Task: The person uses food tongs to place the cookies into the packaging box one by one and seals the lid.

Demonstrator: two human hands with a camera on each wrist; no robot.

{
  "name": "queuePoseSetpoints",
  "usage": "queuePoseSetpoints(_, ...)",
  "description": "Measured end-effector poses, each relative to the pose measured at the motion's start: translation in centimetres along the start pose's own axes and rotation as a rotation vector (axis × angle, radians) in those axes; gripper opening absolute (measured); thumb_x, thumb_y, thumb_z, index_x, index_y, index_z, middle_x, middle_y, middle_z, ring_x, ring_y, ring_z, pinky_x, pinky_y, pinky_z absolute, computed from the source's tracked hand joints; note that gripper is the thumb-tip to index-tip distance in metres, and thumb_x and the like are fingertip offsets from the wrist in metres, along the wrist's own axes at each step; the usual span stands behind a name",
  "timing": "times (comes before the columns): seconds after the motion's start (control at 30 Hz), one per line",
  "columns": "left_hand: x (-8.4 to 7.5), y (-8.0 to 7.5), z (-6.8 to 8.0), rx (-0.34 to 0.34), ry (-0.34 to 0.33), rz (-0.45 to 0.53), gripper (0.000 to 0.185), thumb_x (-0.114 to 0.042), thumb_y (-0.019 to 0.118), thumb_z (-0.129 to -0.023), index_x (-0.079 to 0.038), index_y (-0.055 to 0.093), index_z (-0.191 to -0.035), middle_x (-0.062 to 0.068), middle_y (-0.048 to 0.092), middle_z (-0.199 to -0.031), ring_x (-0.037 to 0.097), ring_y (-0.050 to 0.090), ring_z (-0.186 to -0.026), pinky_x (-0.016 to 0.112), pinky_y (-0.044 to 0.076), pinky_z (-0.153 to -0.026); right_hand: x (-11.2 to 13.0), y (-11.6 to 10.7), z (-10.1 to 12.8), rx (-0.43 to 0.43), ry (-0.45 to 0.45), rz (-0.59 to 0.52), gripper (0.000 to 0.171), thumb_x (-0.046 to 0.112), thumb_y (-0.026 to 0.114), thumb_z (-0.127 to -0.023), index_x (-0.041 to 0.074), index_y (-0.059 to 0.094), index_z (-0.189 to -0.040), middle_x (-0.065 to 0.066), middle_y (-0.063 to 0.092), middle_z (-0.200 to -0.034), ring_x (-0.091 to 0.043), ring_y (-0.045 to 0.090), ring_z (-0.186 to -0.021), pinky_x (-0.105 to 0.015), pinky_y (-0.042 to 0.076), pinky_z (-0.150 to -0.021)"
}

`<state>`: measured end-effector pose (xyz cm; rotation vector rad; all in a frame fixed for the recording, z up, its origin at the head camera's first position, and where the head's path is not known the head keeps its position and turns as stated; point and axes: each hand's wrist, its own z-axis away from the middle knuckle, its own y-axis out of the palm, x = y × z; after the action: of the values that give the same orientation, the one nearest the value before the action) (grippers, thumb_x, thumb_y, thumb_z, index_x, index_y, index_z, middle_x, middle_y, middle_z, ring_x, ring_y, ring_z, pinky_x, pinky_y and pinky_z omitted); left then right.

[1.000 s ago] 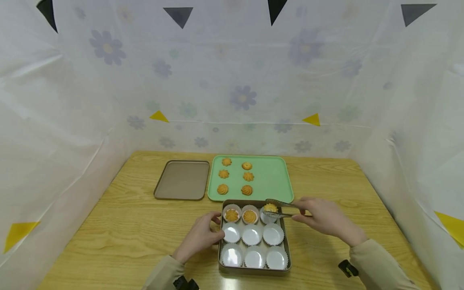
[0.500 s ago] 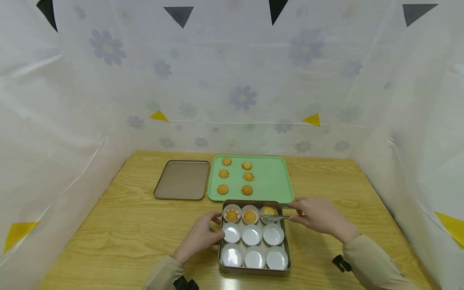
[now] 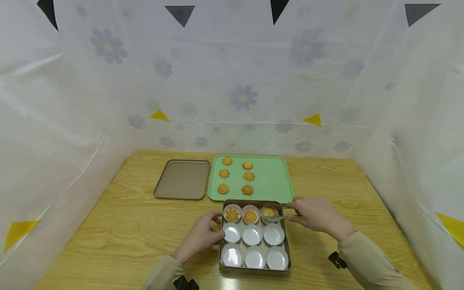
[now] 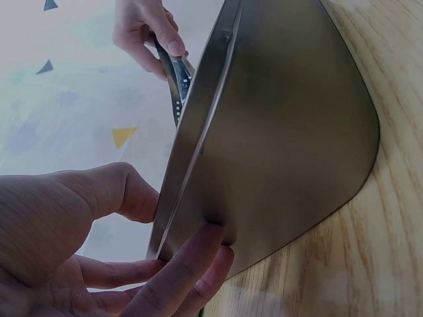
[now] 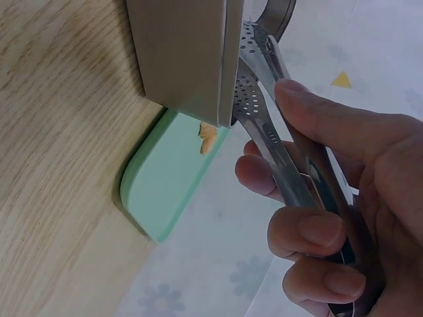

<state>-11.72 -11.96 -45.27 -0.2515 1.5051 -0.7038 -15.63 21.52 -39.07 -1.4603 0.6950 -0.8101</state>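
Observation:
A deep metal baking tin [image 3: 255,271] holds rows of white paper cups. Cookies sit in the back-left cup [image 3: 232,215] and the back-middle cup [image 3: 250,216]. My left hand [image 3: 201,237] grips the tin's left wall, thumb at the rim and fingers against the outside, as the left wrist view shows. My right hand [image 3: 320,215] holds metal tongs [image 5: 291,165] with perforated tips. Those tips reach into the back-right cup, on both sides of a yellowish cookie [image 3: 269,212]; whether they touch it I cannot tell.
Behind the tin lies a green tray [image 3: 272,177] with several cookies in two columns on its left part. A flat brown tray [image 3: 183,179] is beside it on the left. White sheeting [image 3: 232,80] encloses the wooden table [image 3: 119,225] at the back and sides.
My right hand has moved slightly left and the tongs have come down, lowering the cookie into the back-right cup. The left hand and the tin have stayed put.

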Motion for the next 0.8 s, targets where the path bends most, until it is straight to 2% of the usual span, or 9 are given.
queuePoseSetpoints(0.3, 0.03, 0.00, -0.04, 0.004, -0.002, -0.005, 0.064, -0.007, 0.071, -0.077, 0.009, 0.052, -0.136, 0.019, 0.066, -0.110, 0.019, 0.065, -0.083, 0.021, 0.054, -0.063, 0.41, -0.19, -0.29, 0.011, 0.017, 0.037, 0.015, 0.032, 0.076, -0.087, 0.019, 0.068, -0.088, 0.007, 0.058, -0.077, -0.004, 0.041, -0.058, -0.022, 0.032, -0.046)
queuePoseSetpoints(0.8, -0.04, -0.04, -0.02, 0.005, -0.007, -0.006, 0.065, -0.007, 0.071, -0.076, 0.009, 0.052, -0.136, 0.019, 0.066, -0.111, 0.021, 0.066, -0.084, 0.023, 0.055, -0.065, 0.79, -0.33, -0.61, 0.029, 0.052, 0.021, 0.020, 0.032, 0.077, -0.086, 0.022, 0.061, -0.079, 0.009, 0.056, -0.075, -0.007, 0.039, -0.057, -0.024, 0.029, -0.046)
